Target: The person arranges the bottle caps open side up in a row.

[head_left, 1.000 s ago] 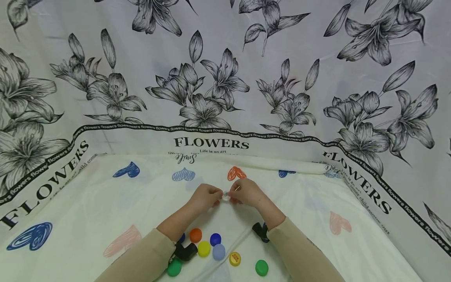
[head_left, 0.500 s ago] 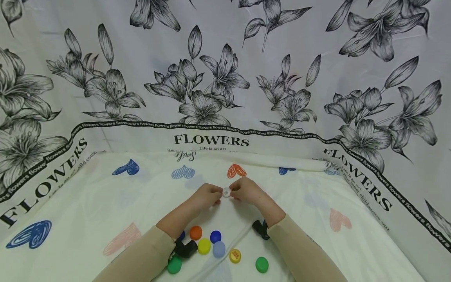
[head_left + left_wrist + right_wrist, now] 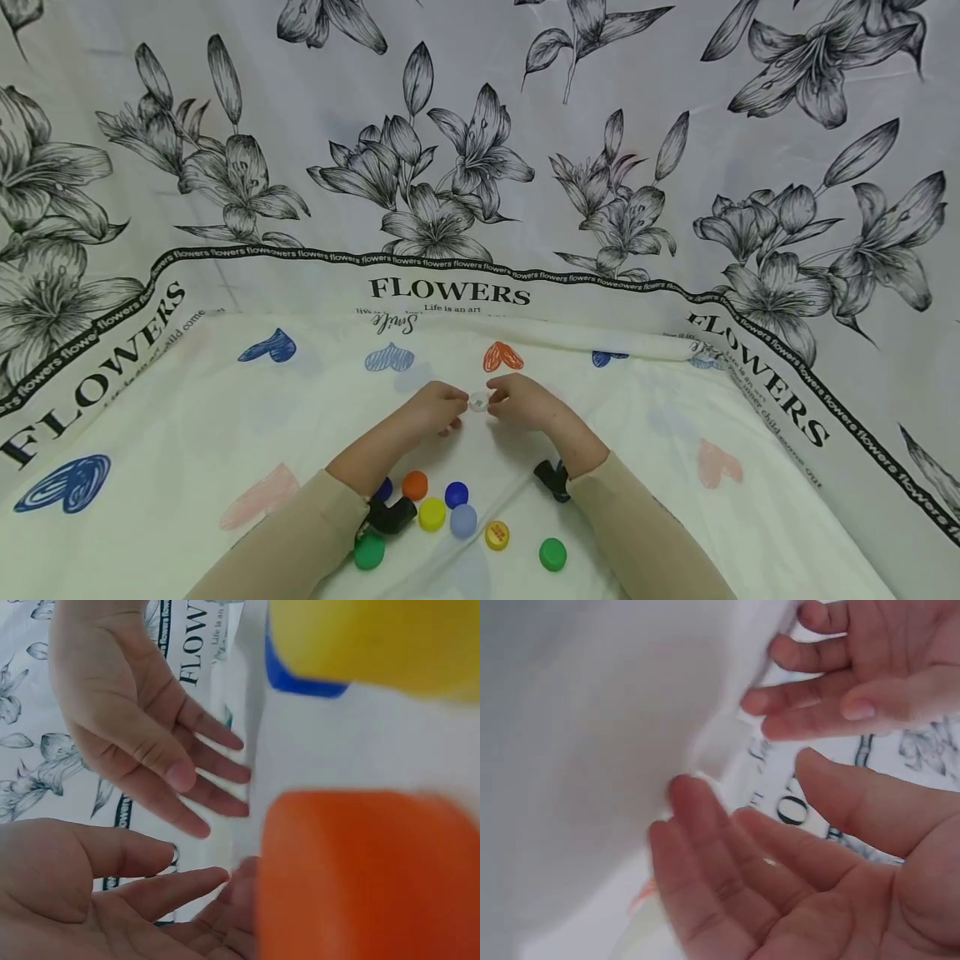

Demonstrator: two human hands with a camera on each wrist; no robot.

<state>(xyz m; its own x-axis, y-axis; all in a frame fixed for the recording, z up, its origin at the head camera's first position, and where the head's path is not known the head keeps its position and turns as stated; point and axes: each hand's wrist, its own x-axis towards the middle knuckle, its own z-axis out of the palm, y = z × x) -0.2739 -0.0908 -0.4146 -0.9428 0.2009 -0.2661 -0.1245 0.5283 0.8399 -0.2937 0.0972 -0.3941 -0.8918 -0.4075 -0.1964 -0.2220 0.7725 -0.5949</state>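
Observation:
A small clear, round cap-like piece (image 3: 478, 402) lies on the white cloth between the fingertips of both hands. My left hand (image 3: 437, 408) is just left of it, fingertips close to its edge; I cannot tell if they touch. On the other side, my right hand (image 3: 525, 403) has its fingertips beside the piece. In the left wrist view the left hand (image 3: 127, 881) has its thumb apart from the fingers, with nothing gripped. The right hand (image 3: 802, 892) likewise shows loosely extended fingers in the right wrist view.
Several coloured caps lie nearer on the cloth, among them orange (image 3: 415, 485), yellow (image 3: 432, 514), light blue (image 3: 463, 521) and green (image 3: 552, 554). Black wrist-worn devices (image 3: 393, 515) sit close above the caps. A flower-printed curtain (image 3: 465, 167) stands behind.
Both hands held the clear piece between their fingertips a second ago. Now it lies between them and the fingers have come slightly apart from it.

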